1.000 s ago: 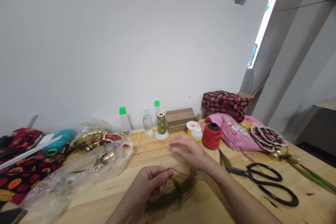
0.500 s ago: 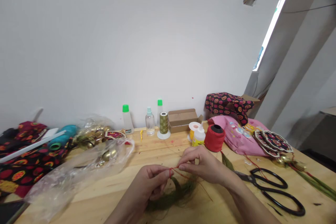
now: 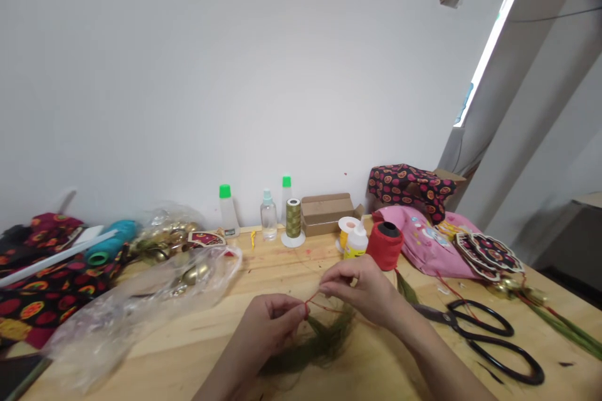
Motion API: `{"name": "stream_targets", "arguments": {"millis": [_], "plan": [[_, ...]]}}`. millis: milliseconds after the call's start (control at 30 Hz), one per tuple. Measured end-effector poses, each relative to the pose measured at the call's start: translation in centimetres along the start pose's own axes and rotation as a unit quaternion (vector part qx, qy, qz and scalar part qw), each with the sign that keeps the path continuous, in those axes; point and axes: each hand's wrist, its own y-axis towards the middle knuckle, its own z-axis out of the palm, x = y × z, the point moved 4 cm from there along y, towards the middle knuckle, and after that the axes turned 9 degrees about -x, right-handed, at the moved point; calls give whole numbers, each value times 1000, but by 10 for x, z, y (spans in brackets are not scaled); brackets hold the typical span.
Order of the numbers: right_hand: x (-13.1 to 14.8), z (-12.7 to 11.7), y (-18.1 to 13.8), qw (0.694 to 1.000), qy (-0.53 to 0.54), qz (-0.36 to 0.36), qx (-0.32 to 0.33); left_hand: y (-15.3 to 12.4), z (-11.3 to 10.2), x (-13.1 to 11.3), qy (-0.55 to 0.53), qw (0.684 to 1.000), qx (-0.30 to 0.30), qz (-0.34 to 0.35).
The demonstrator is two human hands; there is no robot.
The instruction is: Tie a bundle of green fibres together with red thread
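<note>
Tabletop: right hand pinches red thread.

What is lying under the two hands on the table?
A bundle of green fibres lies on the wooden table. Red thread sits at its top, pinched by the left hand and the right hand. The part beneath the left hand is covered.

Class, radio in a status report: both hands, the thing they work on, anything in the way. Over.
Left hand pinching green feather bundle at its wrap. Right hand pinching red thread, taut. Scissors lie apart, to the right.
</note>
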Motion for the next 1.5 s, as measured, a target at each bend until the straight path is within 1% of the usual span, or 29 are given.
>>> {"name": "stream_targets", "arguments": {"millis": [167, 267, 367, 467, 600, 667, 733, 800, 933, 1033, 1167, 1233, 1300, 1400, 1500], "plan": [[-5, -1, 2, 995, 75, 55, -18, 1, -2, 1, 11, 1000, -9, -3], [-10, -1, 2, 993, 79, 82, -20, -1, -3, 1, 17, 1000, -11, -1], [-14, -1, 1, 996, 18, 83, 4, -2, -4, 1, 17, 1000, -12, -3], [-15, -2, 1, 996, -81, 43, 17, -3, -3, -1, 17, 1000, -12, -5], [-8, -1, 1, 979, -197, -41, 14, -3, -2, -3, 21, 1000, -10, -9], [-5, 1, 1, 969, -241, -59, 18, -3, -2, -3, 25, 1000, -11, -10], [-4, 3, 0, 965, -256, -57, 19, -3, -2, -2, 30, 999, -13, -9], [-3, 4, -1, 970, -236, -49, 27, -3, -2, -2, 36, 999, -13, -7], [-2, 3, -5, 985, -156, -28, 65, -3, -1, -3, 40, 999, -7, -3], [-2, -1, -6, 993, -96, -8, 74, -4, 0, -4, 52, 999, -4, 0], [-9, 0, -4, 997, -35, 56, 50, -3, 1, -1, 66, 998, -9, 6], [-12, 7, -4, 995, -7, 94, 28, -2, 0, 1, 68, 997, -23, 11], [-13, 17, -5, 994, 11, 113, 5, -1, 0, 3, 73, 997, -35, 15], [-9, 32, -8, 995, 9, 101, -17, 0, -2, 6, 82, 996, -43, 9], [-2, 38, -9, 998, -3, 60, -33, 1, -2, 6, 75, 996, -41, 4]]}}
